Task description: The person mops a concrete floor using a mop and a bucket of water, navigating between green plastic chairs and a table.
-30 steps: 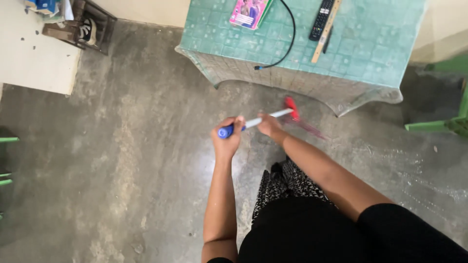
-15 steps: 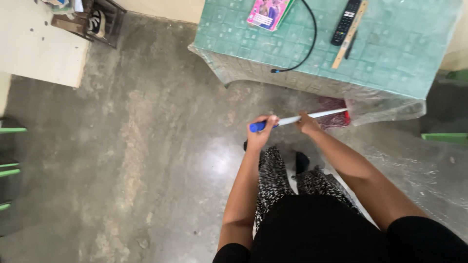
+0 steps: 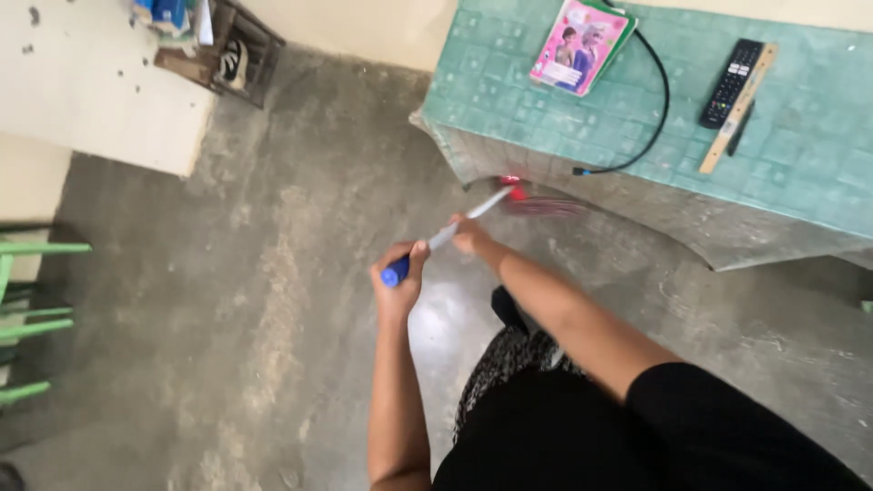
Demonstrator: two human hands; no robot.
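My left hand (image 3: 398, 277) is wrapped tight around the blue end of the broom handle (image 3: 446, 236), near the middle of the frame. My right hand (image 3: 470, 235) closes around the pale shaft just beyond it, up and to the right. The handle slants up toward the red broom head (image 3: 536, 202), which sits on the floor against the hanging edge of the tablecloth; its bristles are blurred, so I cannot tell how far under the table they reach.

That table (image 3: 800, 182), covered in a green patterned cloth, fills the upper right and stands right in the broom's way. On it lie a pink book (image 3: 582, 45), a black cable (image 3: 657, 109), a black remote (image 3: 732, 84) and, just beside the remote, a wooden ruler (image 3: 738, 109).

The bare concrete floor (image 3: 255, 300) spreads to the left. In the upper left a dark wooden crate (image 3: 232, 50) stands against a pale wall (image 3: 91, 100), and green chair legs (image 3: 27, 318) show at the left edge.
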